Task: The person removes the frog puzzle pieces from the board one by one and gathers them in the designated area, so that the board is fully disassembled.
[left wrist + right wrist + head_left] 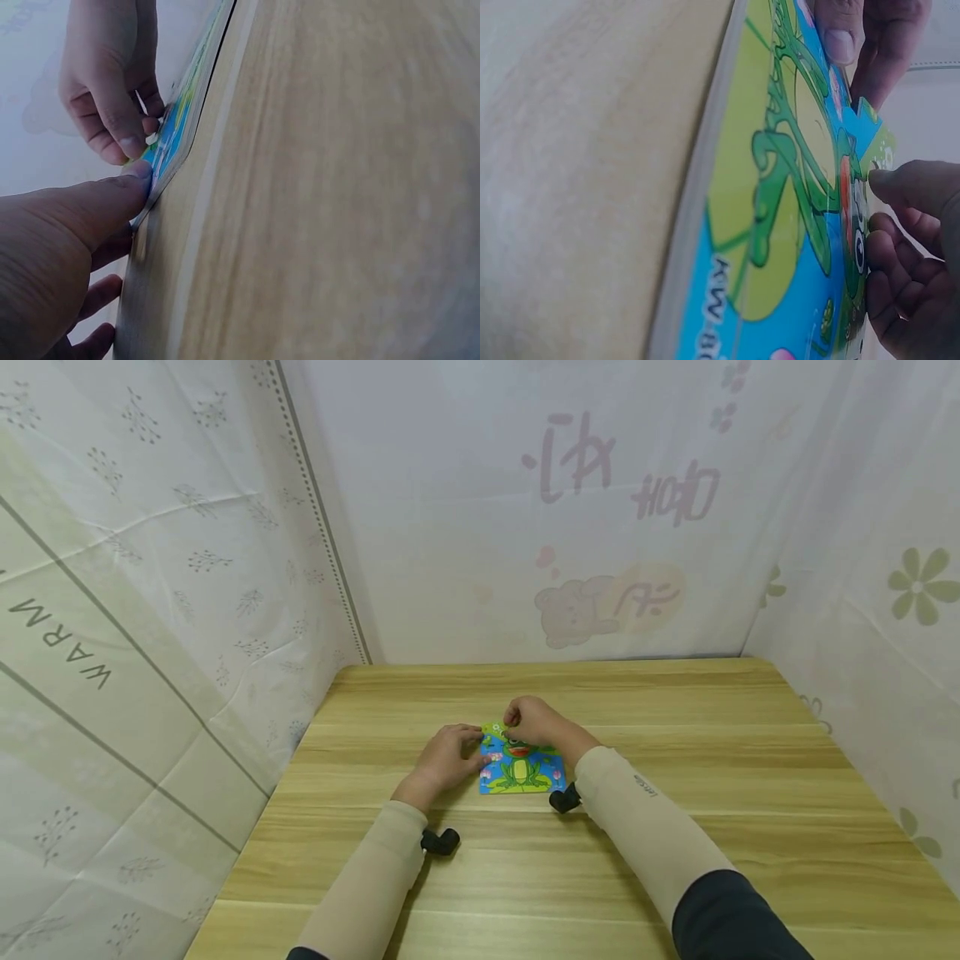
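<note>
Head: above, back from frog board [521,774], facing forward-down. Wrist cams: low, facing across board, right closer; both catch it.

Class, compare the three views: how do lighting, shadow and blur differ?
Head view: brightly lit, a soft shadow beside the left forearm; left wrist view: dim and hazy, the tabletop grain soft; right wrist view: tabletop blurred, the frog picture showing clearer outlines.

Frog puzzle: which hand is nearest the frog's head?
The right hand, right by the frog's head; the left hand is at the puzzle's left edge.
</note>
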Available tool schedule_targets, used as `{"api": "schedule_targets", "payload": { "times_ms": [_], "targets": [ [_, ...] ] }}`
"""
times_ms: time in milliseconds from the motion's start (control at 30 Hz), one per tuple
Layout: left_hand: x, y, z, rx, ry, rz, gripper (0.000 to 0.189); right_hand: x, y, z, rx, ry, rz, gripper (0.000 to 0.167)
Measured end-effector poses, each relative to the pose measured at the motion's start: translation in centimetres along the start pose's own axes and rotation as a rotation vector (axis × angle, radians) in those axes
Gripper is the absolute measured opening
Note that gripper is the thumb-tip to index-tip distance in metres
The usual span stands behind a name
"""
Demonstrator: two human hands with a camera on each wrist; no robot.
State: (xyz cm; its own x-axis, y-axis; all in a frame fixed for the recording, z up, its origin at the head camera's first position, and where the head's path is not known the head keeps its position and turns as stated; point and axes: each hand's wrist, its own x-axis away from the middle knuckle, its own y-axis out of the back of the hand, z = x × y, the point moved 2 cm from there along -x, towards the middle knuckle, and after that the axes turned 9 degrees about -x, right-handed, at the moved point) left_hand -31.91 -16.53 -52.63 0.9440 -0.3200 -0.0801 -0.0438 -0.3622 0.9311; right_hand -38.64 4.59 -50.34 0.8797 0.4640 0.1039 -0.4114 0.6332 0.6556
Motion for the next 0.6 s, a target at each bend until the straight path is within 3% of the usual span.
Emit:
{"api": "schedule_targets", "payload": {
  "times_ms": [300, 600],
  "targets": [
    [-0.03, 0.10, -0.07, -0.001, 0.004, 0.007, 0.056, 0.12, -0.04, 0.32, 0.008, 0.016, -0.053, 0.012],
    [0.08, 0.20, -0.10, 0.009, 0.006, 0.018, 0.056, -0.08, -0.35, -0.02, 0.050, 0.050, -0.056, 0.008]
  ]
}}
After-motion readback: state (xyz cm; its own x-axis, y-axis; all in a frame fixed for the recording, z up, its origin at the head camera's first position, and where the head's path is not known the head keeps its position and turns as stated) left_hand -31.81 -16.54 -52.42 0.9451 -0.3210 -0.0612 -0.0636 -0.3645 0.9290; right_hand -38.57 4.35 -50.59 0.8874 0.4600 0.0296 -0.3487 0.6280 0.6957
